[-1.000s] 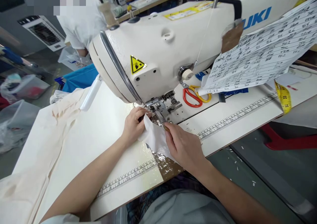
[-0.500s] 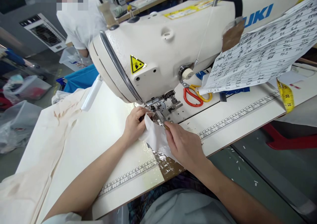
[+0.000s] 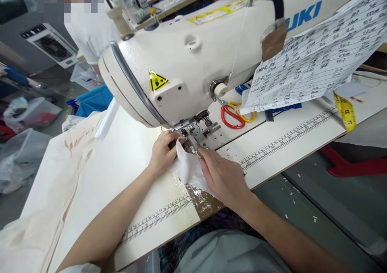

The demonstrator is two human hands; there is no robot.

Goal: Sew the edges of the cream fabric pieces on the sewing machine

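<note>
Mid-frame, the left hand (image 3: 163,152) pinches thin white cloth (image 3: 190,168); the right hand (image 3: 225,176), fingers together, grips a slim brownish tool (image 3: 200,154).

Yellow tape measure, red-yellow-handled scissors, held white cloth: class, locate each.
Yellow tape measure (image 3: 345,112), head view: printed middle.
Red-yellow-handled scissors (image 3: 232,125), head view: red handle.
White cloth (image 3: 192,170), head view: front surface.

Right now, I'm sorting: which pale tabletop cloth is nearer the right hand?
The small white cloth by the right hand; the creased cream cloth lies farther left.
</note>
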